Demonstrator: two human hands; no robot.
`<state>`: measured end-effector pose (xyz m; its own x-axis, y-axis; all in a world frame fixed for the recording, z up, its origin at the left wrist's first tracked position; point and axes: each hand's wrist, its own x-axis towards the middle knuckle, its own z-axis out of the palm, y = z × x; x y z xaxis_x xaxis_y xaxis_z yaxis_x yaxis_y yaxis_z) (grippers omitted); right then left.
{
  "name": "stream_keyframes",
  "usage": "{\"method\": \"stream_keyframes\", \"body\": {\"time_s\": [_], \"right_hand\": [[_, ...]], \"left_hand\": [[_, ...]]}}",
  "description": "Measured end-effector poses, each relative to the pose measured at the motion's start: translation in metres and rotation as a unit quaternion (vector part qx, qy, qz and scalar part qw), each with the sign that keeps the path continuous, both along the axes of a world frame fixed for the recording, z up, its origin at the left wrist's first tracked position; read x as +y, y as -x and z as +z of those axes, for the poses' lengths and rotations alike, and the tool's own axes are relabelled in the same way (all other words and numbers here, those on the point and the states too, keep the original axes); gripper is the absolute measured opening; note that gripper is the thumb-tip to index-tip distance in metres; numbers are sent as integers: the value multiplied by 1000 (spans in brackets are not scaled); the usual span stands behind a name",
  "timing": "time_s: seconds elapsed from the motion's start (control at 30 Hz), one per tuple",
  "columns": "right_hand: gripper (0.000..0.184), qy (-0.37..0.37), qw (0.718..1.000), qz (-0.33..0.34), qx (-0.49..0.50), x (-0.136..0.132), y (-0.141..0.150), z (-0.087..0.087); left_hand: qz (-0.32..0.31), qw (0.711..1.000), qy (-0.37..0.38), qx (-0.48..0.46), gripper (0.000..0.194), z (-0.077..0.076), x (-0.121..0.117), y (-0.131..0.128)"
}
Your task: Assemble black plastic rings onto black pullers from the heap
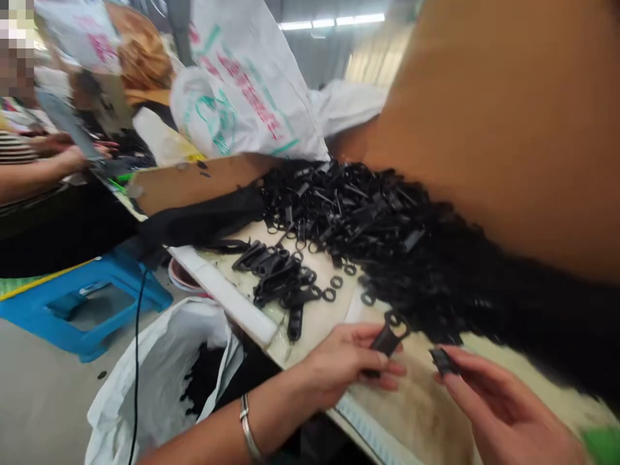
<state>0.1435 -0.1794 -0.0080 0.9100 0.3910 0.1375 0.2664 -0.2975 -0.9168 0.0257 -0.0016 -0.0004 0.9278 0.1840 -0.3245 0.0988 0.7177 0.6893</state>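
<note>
Worktable, left hand holding ringed part, right hand pinching piece

A blue stool stands left, a printed white sack behind; right, a blurred brown panel, probably cardboard.

L forearm is angled up & to the R from the bottom edge of the view, w/ the L wrist held approx. straight. L hand is pointed R; its thumb & fingers are closed in a grip, w/ lower fingertips shown past the thumb. R hand is extended from the lower R corner, pointed up & L; its thumb & index finger are set in a pinch, other fingers mostly hidden. Both hands are held near each other, apart.
</note>
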Motion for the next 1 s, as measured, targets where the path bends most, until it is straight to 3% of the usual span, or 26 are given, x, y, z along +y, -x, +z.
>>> {"method": "stream_keyframes", "body": {"time_s": [0.07,0.2,0.43,0.7,0.93,1.0], "right_hand": [[39,12,999,-2,-49,2,9,6],[28,14,988,30,-150,9,20,2],[19,17,970,43,-238,16,20,-5],[20,-13,984,26,-177,16,19,-7],[20,-31,989,17,-142,15,18,-11],[19,-36,989,29,-142,15,19,-11]], "left_hand": [[-26,1000,11,-2,56,2,-3,-2],[-69,998,-9,-9,60,1,-9,-5],[-72,989,-83,-96,69,-5,-18,-10],[-74,974,-151,-152,67,-13,-22,-6],[-87,922,-350,-139,69,-8,-17,0],[-94,928,-329,-147,64,-9,-15,-2]]}}
